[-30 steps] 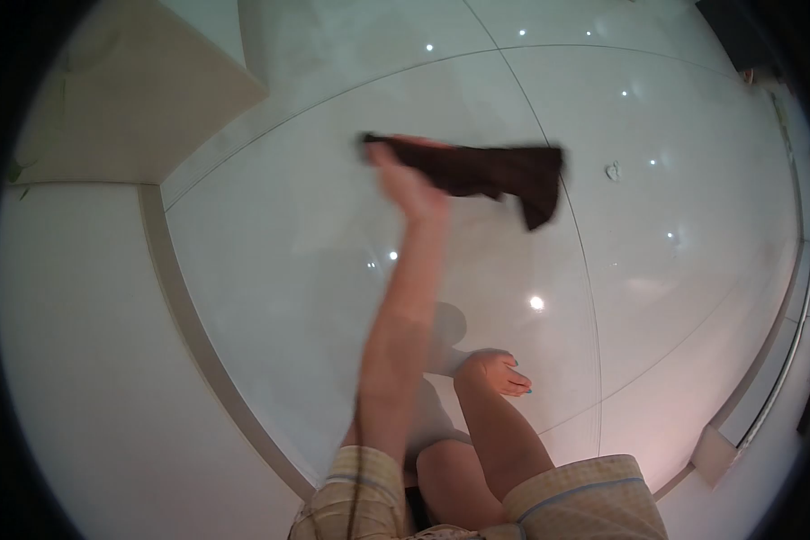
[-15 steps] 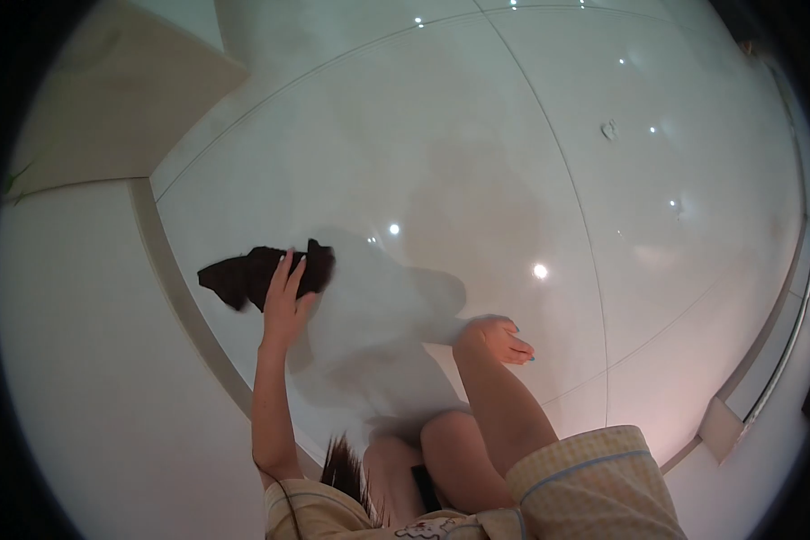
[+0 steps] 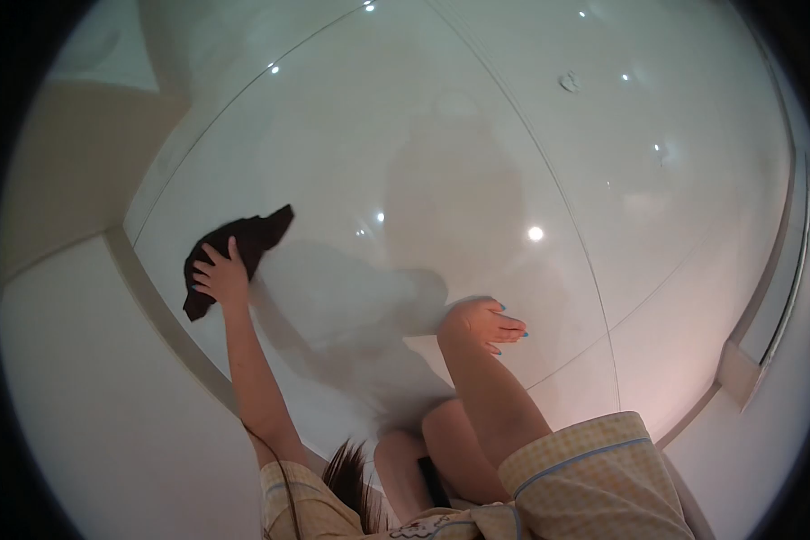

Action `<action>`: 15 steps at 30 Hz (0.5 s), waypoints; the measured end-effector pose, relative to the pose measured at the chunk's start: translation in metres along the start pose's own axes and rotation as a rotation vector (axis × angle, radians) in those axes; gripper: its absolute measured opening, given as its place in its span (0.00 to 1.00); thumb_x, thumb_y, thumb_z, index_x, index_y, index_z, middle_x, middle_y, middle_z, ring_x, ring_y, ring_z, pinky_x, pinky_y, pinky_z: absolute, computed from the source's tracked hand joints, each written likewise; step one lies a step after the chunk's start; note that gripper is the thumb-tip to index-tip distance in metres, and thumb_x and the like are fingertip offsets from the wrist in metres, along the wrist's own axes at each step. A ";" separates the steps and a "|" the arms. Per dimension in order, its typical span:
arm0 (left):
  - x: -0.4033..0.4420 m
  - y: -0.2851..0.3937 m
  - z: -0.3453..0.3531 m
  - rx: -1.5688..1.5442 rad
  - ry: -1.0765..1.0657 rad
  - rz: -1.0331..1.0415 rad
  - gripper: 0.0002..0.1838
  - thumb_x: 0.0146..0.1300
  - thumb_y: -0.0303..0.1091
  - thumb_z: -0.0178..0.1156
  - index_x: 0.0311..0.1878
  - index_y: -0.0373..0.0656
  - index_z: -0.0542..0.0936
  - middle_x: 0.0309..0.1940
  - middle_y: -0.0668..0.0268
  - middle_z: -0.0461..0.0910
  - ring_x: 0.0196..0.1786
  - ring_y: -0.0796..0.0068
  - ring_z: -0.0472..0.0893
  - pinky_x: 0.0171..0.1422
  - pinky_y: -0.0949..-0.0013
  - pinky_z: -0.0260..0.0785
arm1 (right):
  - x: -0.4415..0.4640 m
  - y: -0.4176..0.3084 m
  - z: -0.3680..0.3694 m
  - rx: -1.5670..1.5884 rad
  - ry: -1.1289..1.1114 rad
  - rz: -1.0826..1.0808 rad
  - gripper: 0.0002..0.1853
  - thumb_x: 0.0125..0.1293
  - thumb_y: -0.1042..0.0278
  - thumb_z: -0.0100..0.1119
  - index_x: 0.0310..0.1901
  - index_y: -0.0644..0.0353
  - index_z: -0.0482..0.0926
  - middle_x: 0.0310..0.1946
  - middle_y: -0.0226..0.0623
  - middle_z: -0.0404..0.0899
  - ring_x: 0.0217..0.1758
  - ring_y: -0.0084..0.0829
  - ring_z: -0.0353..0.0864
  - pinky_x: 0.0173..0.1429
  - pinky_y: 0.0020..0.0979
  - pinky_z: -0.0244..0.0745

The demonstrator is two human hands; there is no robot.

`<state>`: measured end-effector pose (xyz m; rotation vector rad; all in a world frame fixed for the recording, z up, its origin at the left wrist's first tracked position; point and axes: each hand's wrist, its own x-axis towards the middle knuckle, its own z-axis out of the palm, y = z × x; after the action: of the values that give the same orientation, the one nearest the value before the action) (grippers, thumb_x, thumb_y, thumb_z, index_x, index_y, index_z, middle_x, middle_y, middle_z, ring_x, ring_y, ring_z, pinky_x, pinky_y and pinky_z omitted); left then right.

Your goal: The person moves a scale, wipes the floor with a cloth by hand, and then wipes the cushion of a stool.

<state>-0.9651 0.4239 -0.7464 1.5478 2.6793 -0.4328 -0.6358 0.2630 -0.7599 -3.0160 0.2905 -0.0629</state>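
A dark, crumpled cloth (image 3: 263,236) lies on the glossy pale tiled floor at the left. My left hand (image 3: 225,274) presses flat on top of it with its fingers spread, covering part of the cloth. Just in front of my bent knees, my right hand (image 3: 488,324) is bent at the wrist, its fingers stretched out to the right. Nothing is in it. Whether it touches the floor or only hovers, I cannot tell.
A white wall or panel with a beige skirting edge (image 3: 157,310) runs along the left of the floor (image 3: 333,144). On the right stand another wall edge and a pale block (image 3: 742,373). A small whitish bit (image 3: 569,82) lies on the far tiles.
My left hand has slid to the left with the cloth under it, and the cloth has turned and changed shape. The right hand's fingers have spread a little. My view has shifted slightly.
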 end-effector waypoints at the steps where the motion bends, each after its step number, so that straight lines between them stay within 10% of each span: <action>1: 0.011 0.015 -0.013 -0.014 -0.111 -0.062 0.41 0.59 0.68 0.30 0.69 0.50 0.47 0.66 0.42 0.44 0.67 0.39 0.45 0.65 0.36 0.35 | 0.002 -0.002 -0.001 -0.007 0.007 0.020 0.30 0.61 0.60 0.33 0.65 0.61 0.48 0.66 0.40 0.48 0.69 0.35 0.49 0.68 0.44 0.44; 3: 0.037 0.041 -0.022 -0.252 -0.166 -0.092 0.42 0.54 0.74 0.31 0.69 0.66 0.40 0.68 0.48 0.34 0.69 0.40 0.37 0.61 0.28 0.28 | 0.003 -0.011 -0.006 -0.020 0.019 0.071 0.30 0.61 0.60 0.33 0.65 0.61 0.48 0.66 0.40 0.48 0.69 0.35 0.48 0.69 0.44 0.44; 7: 0.073 0.074 -0.027 -0.218 -0.081 0.204 0.43 0.53 0.75 0.31 0.69 0.67 0.39 0.69 0.53 0.34 0.69 0.39 0.36 0.59 0.26 0.27 | -0.002 -0.013 -0.014 -0.072 0.019 0.156 0.30 0.62 0.60 0.32 0.66 0.60 0.48 0.67 0.39 0.47 0.69 0.34 0.48 0.69 0.45 0.43; 9: 0.066 0.103 -0.038 -0.188 0.123 0.272 0.38 0.58 0.65 0.42 0.67 0.53 0.55 0.66 0.51 0.51 0.66 0.42 0.50 0.63 0.33 0.40 | -0.004 -0.013 -0.017 -0.098 0.008 0.187 0.30 0.62 0.60 0.32 0.66 0.60 0.48 0.67 0.39 0.47 0.70 0.33 0.47 0.69 0.45 0.43; 11: 0.078 0.114 -0.044 0.244 0.664 0.888 0.10 0.49 0.34 0.57 0.33 0.40 0.77 0.36 0.59 0.75 0.43 0.60 0.73 0.52 0.62 0.64 | -0.006 -0.010 -0.022 -0.117 -0.007 0.211 0.30 0.62 0.60 0.32 0.66 0.59 0.48 0.67 0.38 0.47 0.70 0.33 0.47 0.69 0.45 0.42; 15: 0.038 0.193 -0.075 -0.046 0.445 0.761 0.11 0.51 0.35 0.56 0.37 0.39 0.75 0.41 0.59 0.73 0.44 0.60 0.73 0.49 0.63 0.65 | -0.004 -0.010 -0.021 -0.156 -0.037 0.256 0.30 0.62 0.60 0.31 0.66 0.59 0.47 0.68 0.37 0.46 0.70 0.32 0.46 0.70 0.45 0.41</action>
<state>-0.8107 0.5659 -0.7241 2.6932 2.0287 0.0123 -0.6386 0.2709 -0.7381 -3.0976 0.7047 0.0396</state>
